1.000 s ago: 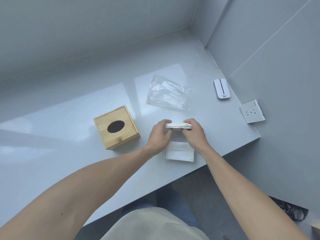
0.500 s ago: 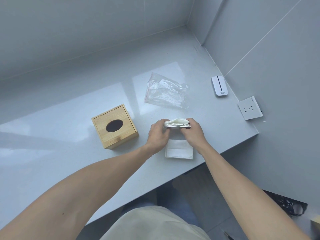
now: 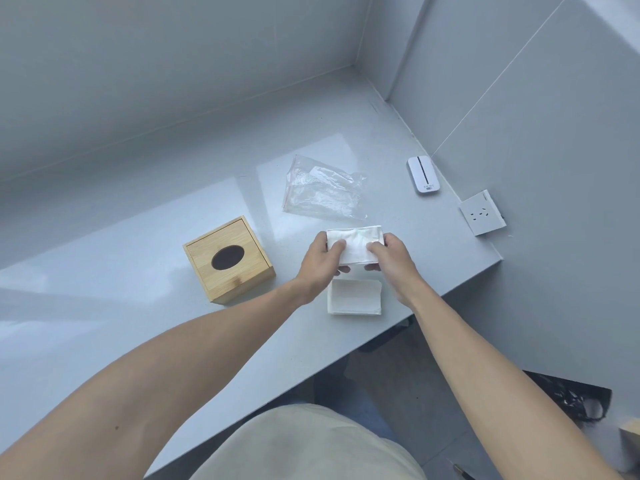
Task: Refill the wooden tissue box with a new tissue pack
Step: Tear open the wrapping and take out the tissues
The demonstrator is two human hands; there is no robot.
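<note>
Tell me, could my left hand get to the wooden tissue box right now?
Probably yes, once it lets go. The left hand shares a grip on the tissue stack with the right hand; the wooden tissue box sits just left, with bare counter between.

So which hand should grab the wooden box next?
Probably the left hand. The wooden tissue box sits on its side of the counter, closer to it than to the right hand. Both hands now hold the tissue stack, so the right could keep holding it.
</note>
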